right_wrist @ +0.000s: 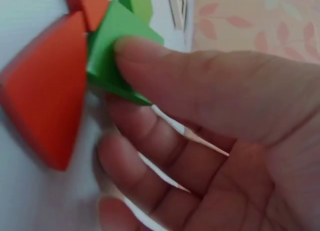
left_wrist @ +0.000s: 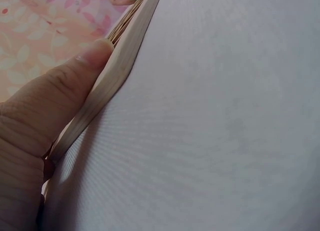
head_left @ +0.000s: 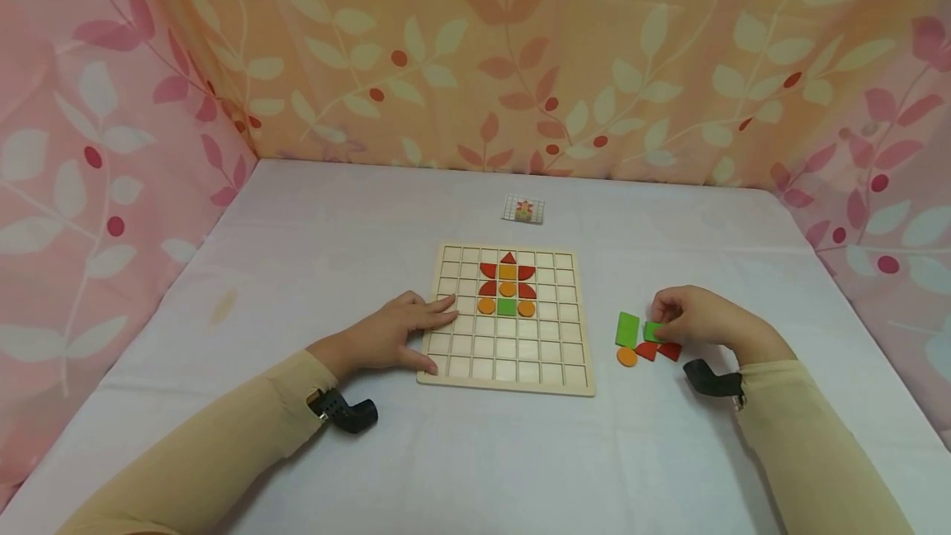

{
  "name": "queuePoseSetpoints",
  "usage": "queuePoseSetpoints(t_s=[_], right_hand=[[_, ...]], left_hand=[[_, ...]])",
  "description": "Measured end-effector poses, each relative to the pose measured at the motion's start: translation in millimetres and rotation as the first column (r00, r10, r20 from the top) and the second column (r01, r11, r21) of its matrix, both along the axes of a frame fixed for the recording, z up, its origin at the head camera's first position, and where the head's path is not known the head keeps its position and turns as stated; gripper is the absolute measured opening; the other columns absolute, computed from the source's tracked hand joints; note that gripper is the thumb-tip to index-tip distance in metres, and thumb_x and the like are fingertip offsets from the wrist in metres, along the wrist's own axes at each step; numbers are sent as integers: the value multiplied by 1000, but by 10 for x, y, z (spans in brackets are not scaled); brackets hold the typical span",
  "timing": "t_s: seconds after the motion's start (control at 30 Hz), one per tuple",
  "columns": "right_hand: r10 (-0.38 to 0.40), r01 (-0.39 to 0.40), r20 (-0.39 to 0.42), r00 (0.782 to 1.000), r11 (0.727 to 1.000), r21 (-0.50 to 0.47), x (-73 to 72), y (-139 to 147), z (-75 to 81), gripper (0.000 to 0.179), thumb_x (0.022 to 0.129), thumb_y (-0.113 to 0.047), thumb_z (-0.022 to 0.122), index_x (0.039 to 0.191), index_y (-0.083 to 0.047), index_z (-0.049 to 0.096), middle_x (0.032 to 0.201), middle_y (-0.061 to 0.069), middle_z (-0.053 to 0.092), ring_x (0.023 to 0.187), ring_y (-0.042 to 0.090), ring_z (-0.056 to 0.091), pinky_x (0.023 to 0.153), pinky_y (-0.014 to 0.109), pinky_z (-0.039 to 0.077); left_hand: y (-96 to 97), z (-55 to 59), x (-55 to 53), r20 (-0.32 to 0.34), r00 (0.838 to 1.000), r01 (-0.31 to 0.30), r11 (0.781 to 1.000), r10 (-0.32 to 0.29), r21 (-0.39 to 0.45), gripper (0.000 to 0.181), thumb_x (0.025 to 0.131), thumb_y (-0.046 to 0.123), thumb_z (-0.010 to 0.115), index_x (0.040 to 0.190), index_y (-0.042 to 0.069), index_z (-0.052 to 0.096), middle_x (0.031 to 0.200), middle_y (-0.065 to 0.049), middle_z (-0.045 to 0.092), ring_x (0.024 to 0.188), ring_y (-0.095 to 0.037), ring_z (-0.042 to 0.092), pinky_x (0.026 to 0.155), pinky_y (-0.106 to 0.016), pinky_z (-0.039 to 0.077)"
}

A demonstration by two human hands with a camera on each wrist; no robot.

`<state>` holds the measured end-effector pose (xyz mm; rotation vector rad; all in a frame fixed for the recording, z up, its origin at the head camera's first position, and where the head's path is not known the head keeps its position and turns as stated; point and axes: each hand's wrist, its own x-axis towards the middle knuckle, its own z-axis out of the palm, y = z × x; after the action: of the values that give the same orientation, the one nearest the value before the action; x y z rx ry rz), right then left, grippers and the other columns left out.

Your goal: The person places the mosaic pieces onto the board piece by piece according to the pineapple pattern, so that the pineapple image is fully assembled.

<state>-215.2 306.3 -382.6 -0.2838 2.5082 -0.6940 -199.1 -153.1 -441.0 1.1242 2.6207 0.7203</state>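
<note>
- Left hand (head_left: 390,333): fingers straight and spread, resting across the left edge of the wooden board (head_left: 505,387), the thumb at its near-left corner.
- Right hand (head_left: 702,322): thumb and fingers pinch a green piece (head_left: 652,332) beyond the board's right edge, towards the worktop (head_left: 475,469)'s right edge.
- Beside that grip lie a green rectangle (head_left: 627,329), an orange disc (head_left: 627,357) and two red pieces (head_left: 646,351).
- Coloured shapes (head_left: 507,272) sit in the grid, from mid-board to its far edge.
</note>
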Motion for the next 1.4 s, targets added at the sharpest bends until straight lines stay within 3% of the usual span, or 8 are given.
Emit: queuePoseSetpoints(t_s=[0.3, 0.53, 0.73, 1.13, 1.4], right_hand=[[-31, 30, -7, 999, 995, -94, -67, -125, 113, 10, 83, -9, 64, 85, -3, 57, 69, 4, 52, 66, 20, 48, 59, 31, 41], [-33, 27, -31, 999, 981, -190, -141, -479, 119, 9, 83, -9, 64, 85, -3, 57, 70, 5, 55, 69, 23, 51, 63, 34, 44], [-15, 9, -24, 1000, 976, -216, -201, -851, 95, 11, 83, -13, 66, 87, -5, 59, 74, 4, 58, 71, 22, 52, 64, 34, 44], [89, -113, -104, 991, 960, -256, -217, -1424, 84, 7, 83, -12, 67, 86, -9, 61, 79, 2, 58, 77, 19, 50, 73, 33, 41], [139, -173, -147, 979, 951, -256, -209, -1758, -48, 7, 81, -13, 68, 84, -12, 62, 78, -1, 59, 75, 15, 52, 71, 30, 42]], left_hand=[[7, 10, 5, 0, 1000, -3, 1000, 3, -13, 85, 68, 64, 64, 139, 25, 39, 148, 10, 23, 90, -6, 34, 74, -23, 32], [6, 24, 9, -18, 1000, 8, 1000, -8, 5, 86, 68, 63, 64, 139, 22, 40, 148, 6, 25, 91, -7, 34, 75, -24, 33], [4, 16, 4, -12, 1000, 10, 1000, -10, 12, 85, 68, 63, 64, 139, 22, 40, 148, 7, 24, 91, -7, 34, 75, -24, 33], [7, 12, -7, -10, 1000, 8, 1000, -8, 7, 84, 68, 63, 65, 139, 24, 39, 148, 9, 24, 92, -6, 35, 76, -23, 33], [10, 5, -10, -4, 1000, 3, 1000, -3, 2, 84, 68, 63, 65, 138, 25, 40, 148, 9, 24, 92, -6, 35, 77, -24, 33]])
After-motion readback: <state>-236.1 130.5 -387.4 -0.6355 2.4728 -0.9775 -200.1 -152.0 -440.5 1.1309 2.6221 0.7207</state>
